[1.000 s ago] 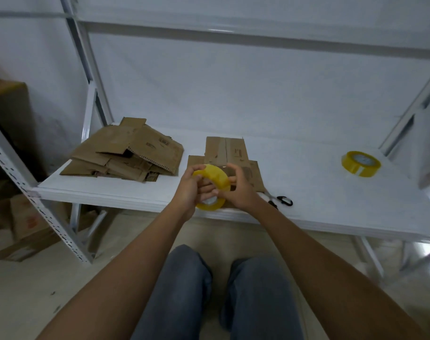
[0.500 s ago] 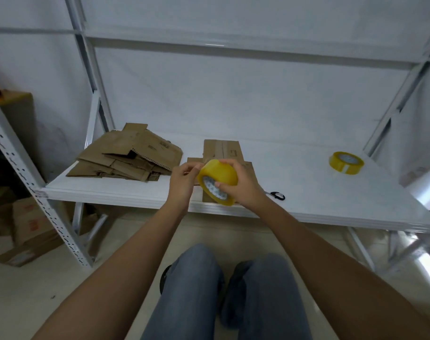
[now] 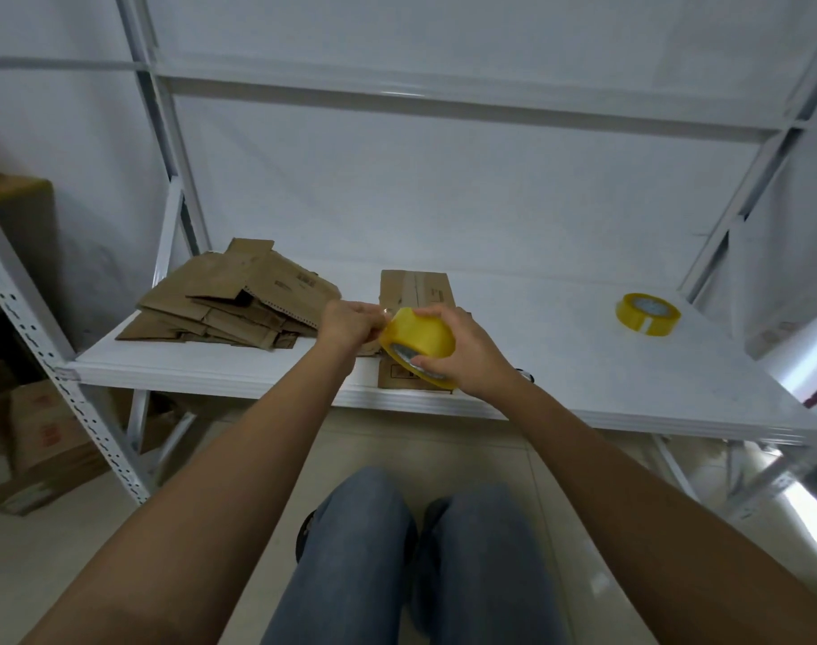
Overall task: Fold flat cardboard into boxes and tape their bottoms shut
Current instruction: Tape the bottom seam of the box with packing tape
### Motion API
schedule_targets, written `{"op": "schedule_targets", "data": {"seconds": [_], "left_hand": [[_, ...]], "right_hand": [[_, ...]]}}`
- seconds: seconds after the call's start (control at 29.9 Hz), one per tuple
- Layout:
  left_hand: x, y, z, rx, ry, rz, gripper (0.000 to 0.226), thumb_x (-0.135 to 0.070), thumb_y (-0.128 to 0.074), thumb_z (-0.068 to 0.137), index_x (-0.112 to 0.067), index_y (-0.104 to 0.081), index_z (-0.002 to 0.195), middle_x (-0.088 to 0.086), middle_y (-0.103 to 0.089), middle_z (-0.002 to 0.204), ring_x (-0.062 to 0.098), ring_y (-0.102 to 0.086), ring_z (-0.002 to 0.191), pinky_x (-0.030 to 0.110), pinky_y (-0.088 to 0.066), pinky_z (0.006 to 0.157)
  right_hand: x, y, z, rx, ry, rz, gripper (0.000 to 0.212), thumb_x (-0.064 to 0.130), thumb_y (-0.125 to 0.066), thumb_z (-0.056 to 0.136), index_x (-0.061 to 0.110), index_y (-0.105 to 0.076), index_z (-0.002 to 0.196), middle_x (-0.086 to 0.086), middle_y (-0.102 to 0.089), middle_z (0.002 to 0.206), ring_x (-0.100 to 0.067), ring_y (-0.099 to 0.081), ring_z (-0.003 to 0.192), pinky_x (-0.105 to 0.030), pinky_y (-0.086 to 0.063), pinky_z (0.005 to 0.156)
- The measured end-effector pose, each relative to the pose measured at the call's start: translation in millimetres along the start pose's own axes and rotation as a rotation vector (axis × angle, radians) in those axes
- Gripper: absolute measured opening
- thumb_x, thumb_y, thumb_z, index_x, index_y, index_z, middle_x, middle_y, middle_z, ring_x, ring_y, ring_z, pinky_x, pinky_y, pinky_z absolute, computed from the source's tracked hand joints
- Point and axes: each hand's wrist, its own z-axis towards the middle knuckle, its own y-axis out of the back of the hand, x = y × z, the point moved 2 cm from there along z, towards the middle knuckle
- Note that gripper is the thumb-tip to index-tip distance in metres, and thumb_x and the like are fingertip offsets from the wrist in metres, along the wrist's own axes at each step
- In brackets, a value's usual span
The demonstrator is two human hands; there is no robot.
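Note:
My right hand (image 3: pixel 462 353) grips a yellow tape roll (image 3: pixel 418 339) just above the front of the white shelf (image 3: pixel 583 365). My left hand (image 3: pixel 350 324) pinches the tape's loose end at the roll's upper left edge. Under the roll lies a flat brown cardboard piece (image 3: pixel 415 290), partly hidden by my hands. To the left on the shelf sits a messy pile of several flat cardboard pieces (image 3: pixel 239 300).
A second yellow tape roll (image 3: pixel 647 313) lies at the shelf's far right. Black scissors (image 3: pixel 525 374) peek out behind my right wrist. White rack posts (image 3: pixel 48 346) frame the shelf. Cardboard boxes (image 3: pixel 38 444) stand on the floor at left. My knees (image 3: pixel 415 528) are below the shelf.
The roll has turned in my right hand, its flat face now pointing down. My left hand has gone from beside the roll to pinching at its edge.

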Motion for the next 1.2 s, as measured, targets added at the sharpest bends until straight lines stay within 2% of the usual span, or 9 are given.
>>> {"op": "schedule_targets", "data": {"seconds": [0.13,0.3,0.43,0.54,0.64,0.9,1.04,1.2], "left_hand": [[8,-3,6,-0.128,-0.05,0.01,0.003,-0.001,-0.069,0.082,-0.003,-0.071,0.083,0.011,-0.068,0.083,0.018,-0.062,0.073,0.028,-0.054,0.076],[9,-4,16,-0.125,-0.059,-0.007,0.005,0.002,-0.066,0.084,-0.001,-0.071,0.083,0.004,-0.066,0.074,0.013,-0.057,0.064,0.023,-0.053,0.069],[18,14,36,-0.224,0.013,-0.074,0.015,0.0,-0.069,0.082,-0.01,-0.069,0.071,0.004,-0.067,0.07,0.014,-0.06,0.064,0.026,-0.052,0.072],[33,22,46,-0.26,0.077,-0.162,0.006,0.002,-0.07,0.08,-0.004,-0.07,0.079,0.005,-0.065,0.069,0.011,-0.058,0.06,0.02,-0.053,0.065],[41,13,53,-0.255,0.11,-0.231,0.007,0.002,-0.07,0.08,-0.004,-0.069,0.077,0.006,-0.064,0.069,0.011,-0.056,0.058,0.014,-0.053,0.059],[56,3,93,-0.301,0.193,-0.297,0.008,0.0,-0.068,0.083,-0.002,-0.067,0.076,0.008,-0.062,0.067,0.014,-0.054,0.057,0.024,-0.053,0.072],[63,3,115,-0.313,0.219,-0.296,0.02,0.0,-0.067,0.083,-0.006,-0.064,0.064,0.008,-0.06,0.063,0.015,-0.052,0.057,0.03,-0.052,0.077],[71,2,139,-0.323,0.259,-0.328,0.018,-0.002,-0.067,0.084,-0.005,-0.064,0.066,0.009,-0.061,0.065,0.015,-0.054,0.058,0.028,-0.053,0.077]], "right_hand": [[-4,2,6,0.016,0.014,-0.074,0.061,0.034,-0.074,0.079,0.036,-0.044,0.133,0.003,-0.044,0.133,-0.011,-0.044,0.11,-0.024,-0.037,0.085],[-8,19,15,0.093,0.04,-0.183,0.067,0.039,-0.073,0.079,0.042,-0.037,0.136,0.008,-0.047,0.122,-0.01,-0.045,0.102,-0.024,-0.038,0.08],[-28,33,17,0.171,-0.037,-0.281,0.059,0.044,-0.072,0.079,0.034,-0.039,0.127,-0.001,-0.051,0.122,-0.018,-0.05,0.099,-0.032,-0.047,0.077],[-42,39,19,0.189,-0.034,-0.371,0.054,0.045,-0.07,0.08,0.032,-0.041,0.125,-0.001,-0.051,0.125,-0.014,-0.045,0.097,-0.03,-0.042,0.076],[-52,44,29,0.204,0.0,-0.434,0.054,0.045,-0.069,0.081,0.032,-0.041,0.124,-0.001,-0.052,0.123,-0.015,-0.045,0.094,-0.028,-0.038,0.073],[-68,41,88,0.299,0.071,-0.524,0.048,0.042,-0.069,0.083,0.029,-0.046,0.123,-0.003,-0.052,0.115,-0.016,-0.044,0.097,-0.029,-0.034,0.074],[-64,40,123,0.336,0.117,-0.608,0.051,0.042,-0.069,0.082,0.023,-0.048,0.125,-0.004,-0.052,0.117,-0.02,-0.047,0.101,-0.029,-0.033,0.076],[-59,38,163,0.425,0.103,-0.66,0.05,0.044,-0.067,0.083,0.023,-0.048,0.124,-0.005,-0.054,0.12,-0.02,-0.046,0.102,-0.027,-0.031,0.075]]}}
